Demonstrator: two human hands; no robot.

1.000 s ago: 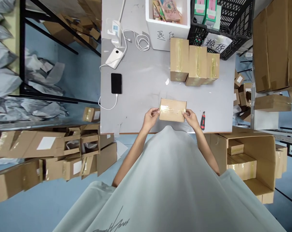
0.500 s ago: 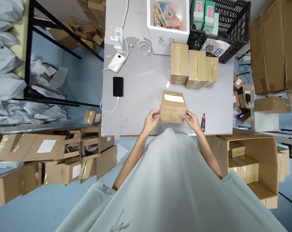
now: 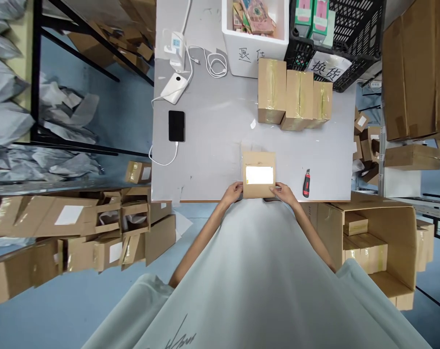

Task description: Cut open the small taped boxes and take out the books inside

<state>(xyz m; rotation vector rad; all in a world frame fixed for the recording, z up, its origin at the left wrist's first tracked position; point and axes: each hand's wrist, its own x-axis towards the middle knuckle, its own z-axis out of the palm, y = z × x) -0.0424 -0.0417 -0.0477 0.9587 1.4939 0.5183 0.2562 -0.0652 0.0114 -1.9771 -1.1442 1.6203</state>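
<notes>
Between my two hands is a small cardboard box with a white label on the face turned up toward me. It is at the near edge of the grey table. My left hand is closed on its left side, and my right hand grips the lower right corner with the thumb on the face. The box hides most of the other fingers. To the right of my right hand lies a red and black utility knife. A dark object shows just under the box's lower right edge; I cannot make out what it is.
Three taped cartons stand at the back, before a white foam bin and a black crate. A phone, power bank and cables lie left. A large open carton stands on the right below table level.
The box has come closer to my body and tilted, so its labelled face now points up at me. Both hands moved with it, keeping hold. The knife stays where it was.
</notes>
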